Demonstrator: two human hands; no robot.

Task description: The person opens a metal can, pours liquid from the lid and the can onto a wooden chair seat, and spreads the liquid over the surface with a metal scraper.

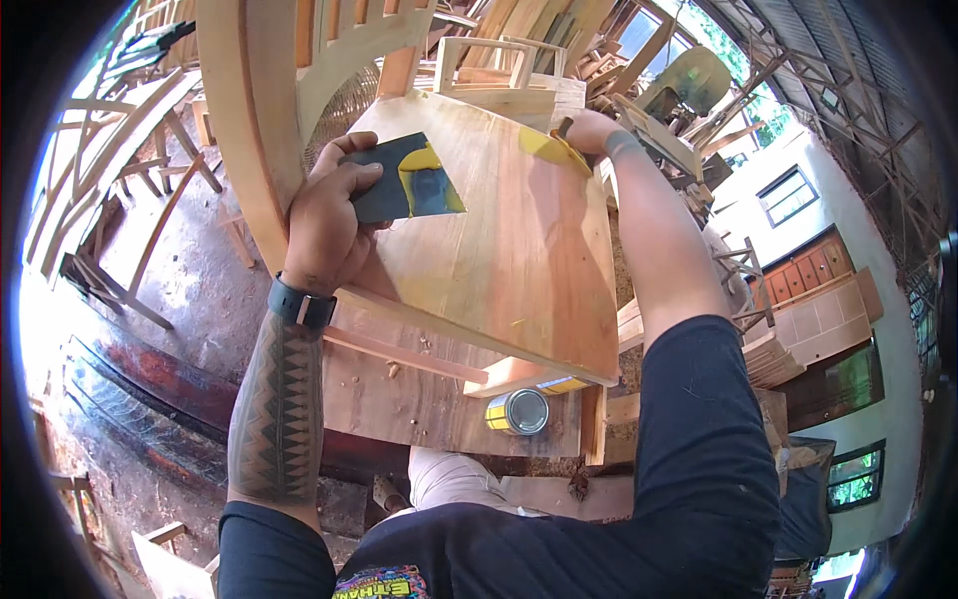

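Note:
My left hand [334, 205] grips a dark, flat, square-cornered plate [381, 190], with the thumb on top. Yellow putty [421, 162] sits on the plate in a thick smear. Beneath it spreads the pale wooden seat [479, 260] of a large chair or bench. At the seat's far right edge, my right hand [591, 135] is closed on a thin spreader [573, 152] smeared with yellow; its shape is mostly hidden by the fingers. Beside it a yellow putty patch [539, 146] lies on the wood. Smaller yellow marks dot the seat.
A tall curved wooden frame [244, 120] rises at the left of the seat. Below the seat's near edge, a round metal can [517, 411] with a yellow label lies near a wooden board [399, 399]. Wooden chair frames [140, 170] stand at left; stacked lumber [539, 25] is behind.

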